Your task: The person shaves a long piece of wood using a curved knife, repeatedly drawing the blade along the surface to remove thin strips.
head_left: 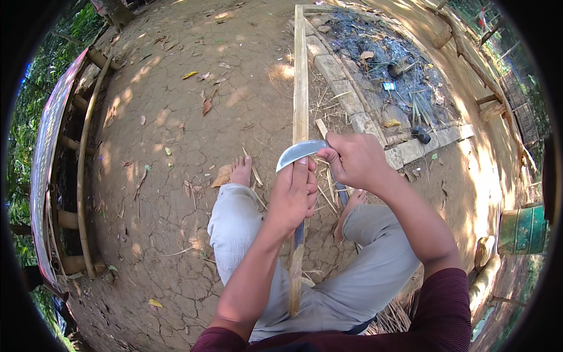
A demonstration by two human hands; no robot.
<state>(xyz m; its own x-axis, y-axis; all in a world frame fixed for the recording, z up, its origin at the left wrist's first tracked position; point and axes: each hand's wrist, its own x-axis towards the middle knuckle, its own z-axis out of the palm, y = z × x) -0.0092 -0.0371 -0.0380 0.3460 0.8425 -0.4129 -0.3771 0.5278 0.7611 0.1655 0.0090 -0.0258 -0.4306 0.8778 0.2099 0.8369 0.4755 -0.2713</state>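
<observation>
My right hand (359, 161) is closed round the handle of a curved knife (302, 151), and that handle is hidden in the fist. The silver blade points left and lies across a long, pale bamboo strip (300, 88). Just below the blade, my left hand (298, 190) is wrapped round the strip, its thumb up against the metal. The strip runs from the far end of the stone border down between my legs, where its near end (296, 281) rests against my grey trousers (328, 293). Thin shavings (322, 199) lie beneath my hands.
A stone-edged fire pit (393, 70) with ash and charred pieces lies at the far right. On the left stands a bamboo-framed bench (88, 164). A green drum (522, 230) and logs (484, 270) are at the right. Dry leaves (207, 107) dot the cracked earth.
</observation>
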